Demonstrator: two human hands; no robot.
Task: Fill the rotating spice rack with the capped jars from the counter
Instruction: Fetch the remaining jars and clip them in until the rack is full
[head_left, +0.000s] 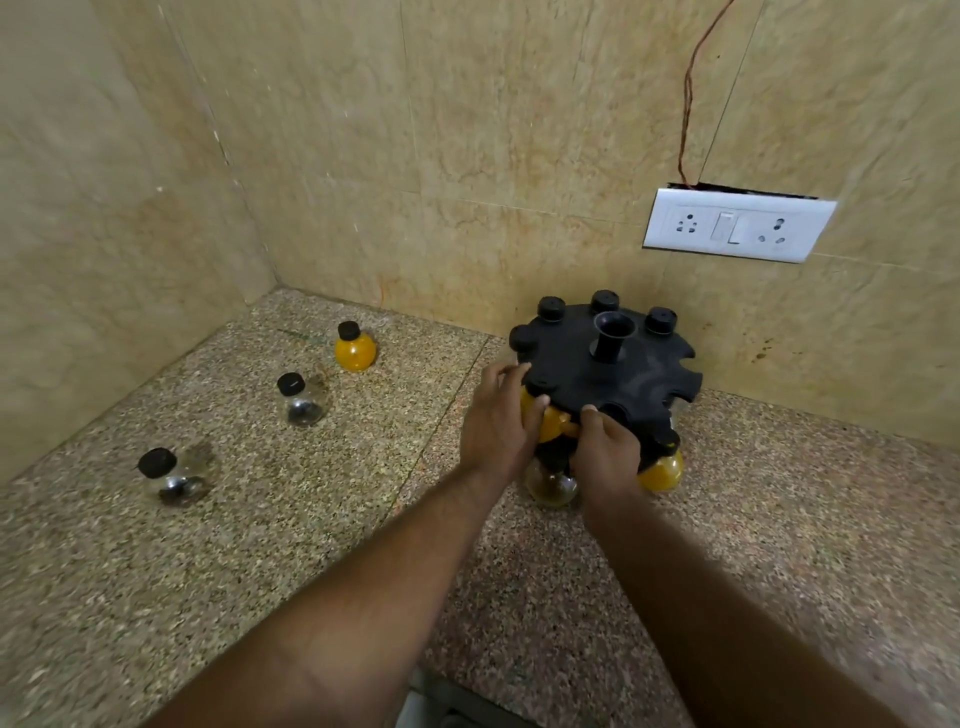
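Where the speckled table (270, 545) meets the tiled wall, right of centre in the frame, stands the black spice rack (608, 371), with four capped jars (604, 300) seated along its far edge and several near slots bare. The left hand (496, 423) and right hand (608, 454) both close around one yellow jar (553, 423) at the rack's near rim, just below the top disc. Two more jars hang lower down: a clear one (551, 483) between the wrists and a yellow one (662, 467) right of the right hand. Three capped jars stand loose on the table at left, well apart: a yellow (355, 349), a clear (303, 402) and another clear (174, 475). One white socket plate (737, 226) sits on the wall, upper right.
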